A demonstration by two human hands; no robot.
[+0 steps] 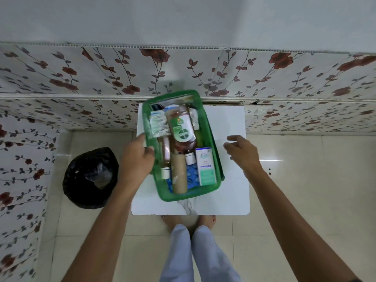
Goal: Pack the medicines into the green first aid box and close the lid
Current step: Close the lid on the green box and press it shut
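Note:
The green first aid box point(211, 139) stands on a small white table point(230, 192), slightly blurred. Inside lie a large brown antiseptic bottle point(181, 127) with a green label, silver blister strips point(157, 124), a small brown bottle point(166, 157) with a white cap, a beige tube point(179, 176), a white and teal carton point(206, 166) and a blue blister pack point(192, 176). My left hand point(138, 155) grips the box's left rim. Just right of the box, my right hand point(242, 151) hovers over the table with fingers spread, holding nothing. I cannot tell whether a clear lid covers the box.
A black bin bag point(90, 178) sits on the tiled floor left of the table. A floral-patterned wall point(81, 78) runs behind the table and along the left. My feet point(189, 220) and legs are at the table's near edge.

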